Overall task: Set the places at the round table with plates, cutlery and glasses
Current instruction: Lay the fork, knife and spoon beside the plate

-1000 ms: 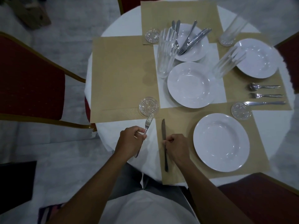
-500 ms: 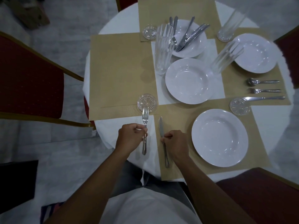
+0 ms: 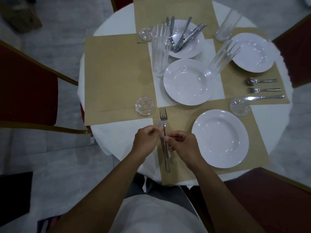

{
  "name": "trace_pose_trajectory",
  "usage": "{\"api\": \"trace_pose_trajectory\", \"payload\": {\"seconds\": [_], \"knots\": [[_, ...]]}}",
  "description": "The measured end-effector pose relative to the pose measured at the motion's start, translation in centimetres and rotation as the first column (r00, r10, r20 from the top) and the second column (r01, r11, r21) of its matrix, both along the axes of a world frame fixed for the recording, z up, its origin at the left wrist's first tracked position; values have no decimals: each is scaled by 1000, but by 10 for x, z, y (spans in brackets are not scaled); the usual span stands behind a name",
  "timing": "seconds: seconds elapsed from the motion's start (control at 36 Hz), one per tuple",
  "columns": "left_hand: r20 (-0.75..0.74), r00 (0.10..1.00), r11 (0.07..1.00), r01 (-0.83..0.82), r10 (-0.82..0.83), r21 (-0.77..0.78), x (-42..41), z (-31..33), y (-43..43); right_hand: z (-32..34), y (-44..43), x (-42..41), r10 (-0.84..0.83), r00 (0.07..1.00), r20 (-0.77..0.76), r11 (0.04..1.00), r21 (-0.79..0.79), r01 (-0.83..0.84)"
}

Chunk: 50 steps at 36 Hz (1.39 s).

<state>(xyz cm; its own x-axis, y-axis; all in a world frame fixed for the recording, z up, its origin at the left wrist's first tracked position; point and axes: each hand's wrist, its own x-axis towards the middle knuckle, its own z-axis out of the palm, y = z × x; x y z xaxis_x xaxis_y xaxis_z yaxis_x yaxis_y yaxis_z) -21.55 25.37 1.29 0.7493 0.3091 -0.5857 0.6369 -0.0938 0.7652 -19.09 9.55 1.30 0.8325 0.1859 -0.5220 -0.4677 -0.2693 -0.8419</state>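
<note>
My left hand (image 3: 146, 140) and my right hand (image 3: 182, 146) meet over the left edge of the near tan placemat (image 3: 181, 118). Between them lie a fork (image 3: 163, 114) and a knife (image 3: 160, 123), side by side and pointing away from me. The left fingers pinch the fork and the right fingers pinch the knife. A white plate (image 3: 220, 138) sits on the same mat to the right. A glass coaster (image 3: 145, 105) lies just beyond the fork.
The right place has a plate (image 3: 252, 54), spoon (image 3: 260, 81), fork (image 3: 263, 89), knife (image 3: 264, 97) and coaster (image 3: 239, 106). Mid-table stand a spare plate (image 3: 186, 81), a plate of loose cutlery (image 3: 185, 39) and tall glasses (image 3: 159, 51). The left placemat (image 3: 117, 73) is bare. Red chairs (image 3: 25, 84) ring the table.
My left hand has carried the fork rightward onto the mat beside the knife. Both hands have drawn together until they nearly touch.
</note>
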Motion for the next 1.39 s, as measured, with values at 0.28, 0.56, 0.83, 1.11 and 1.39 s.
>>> {"api": "trace_pose_trajectory", "payload": {"seconds": [0.28, 0.56, 0.83, 1.11, 1.39], "knots": [[-325, 765, 575, 637, -556, 514, -28, -46, 18, -25, -18, -7, 194, 981, 27, 876, -454, -161], [-425, 695, 493, 714, -580, 497, -27, -54, 17, -32, -16, -15, 213, 977, -10, 816, -548, -183], [-482, 659, 444, 749, -578, 491, -22, -53, 15, -26, -4, -13, 301, 952, -50, 675, -695, -249], [-484, 647, 450, 760, -589, 468, -21, -46, 14, -26, -7, -12, 299, 952, -69, 673, -692, -262], [-342, 738, 582, 671, -581, 460, 17, -24, 41, 2, 5, 7, 345, 939, -8, 618, -751, -234]]}}
